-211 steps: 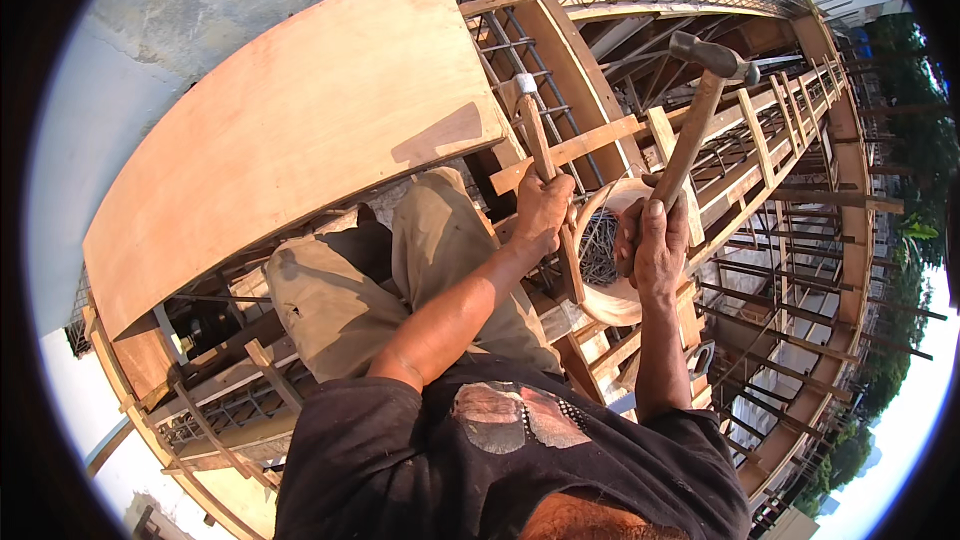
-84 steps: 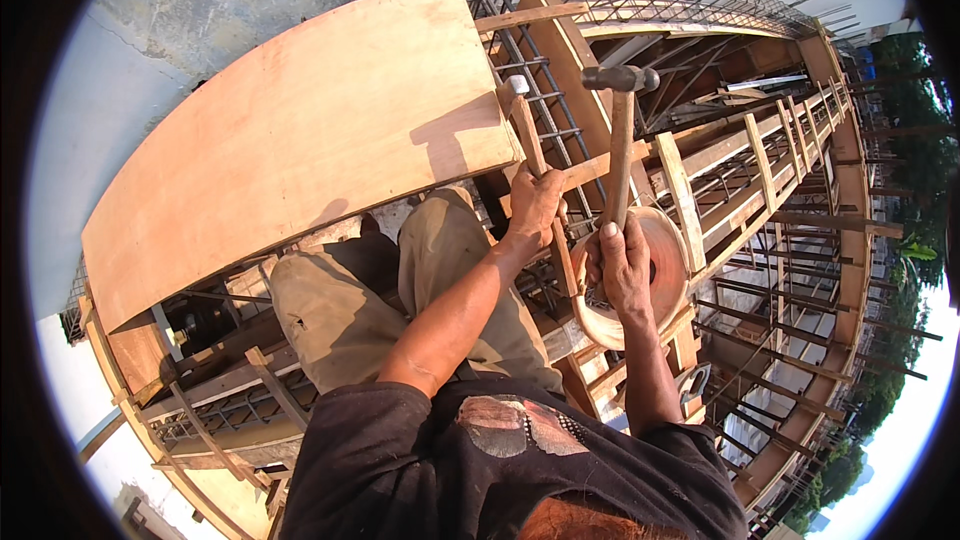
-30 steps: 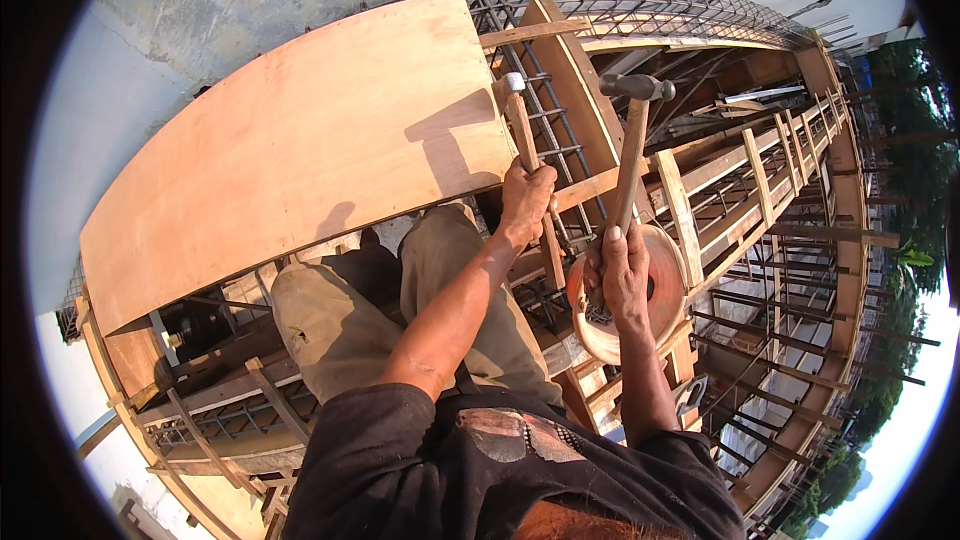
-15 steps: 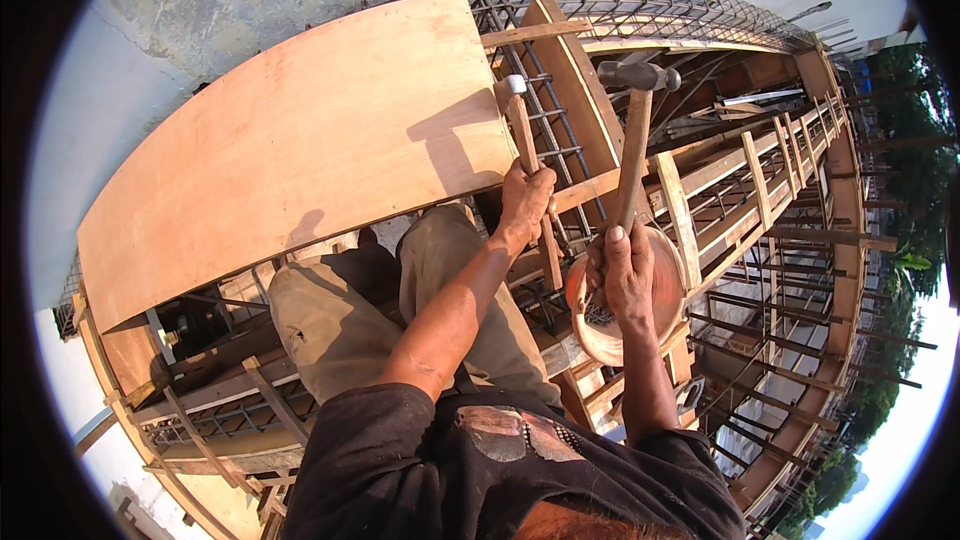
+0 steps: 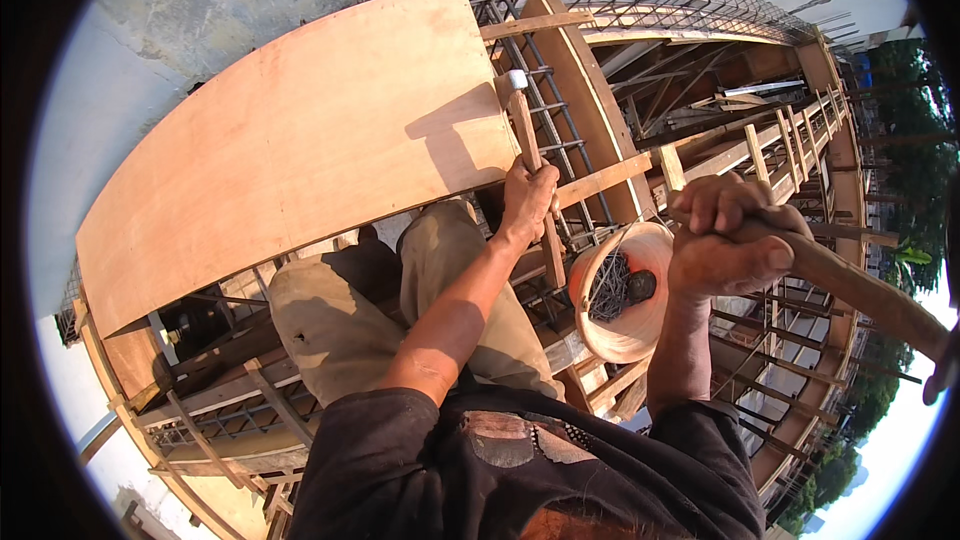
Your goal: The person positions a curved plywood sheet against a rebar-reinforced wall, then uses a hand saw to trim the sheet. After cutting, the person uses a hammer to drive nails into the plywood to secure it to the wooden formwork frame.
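Observation:
My left hand [image 5: 530,202] is wrapped round the wooden handle of a hammer [image 5: 524,125]. Its pale metal face points up, beside the right edge of a plywood sheet [image 5: 300,140], where a hammer-shaped shadow falls. My right hand [image 5: 730,240] is raised at the right, closed round the wooden handle of a second hammer [image 5: 860,285]. That handle slants down to the right, and its dark head is partly lost at the picture's rim. Below and left of this hand hangs or stands a round bucket [image 5: 590,332] with nails [image 5: 610,290] and a dark lump inside.
My bent knees [image 5: 330,325] are in front of the plywood. Steel reinforcing bars [image 5: 560,125] run beside a wooden formwork board [image 5: 585,90]. Timber slats and a long curved formwork beam [image 5: 845,240] stretch away at the right. A grey wall [image 5: 250,0] rises at the back.
My right hand has lifted and swung its hammer from upright over to the right. The bucket's contents now show. My left hand has stayed nearly still.

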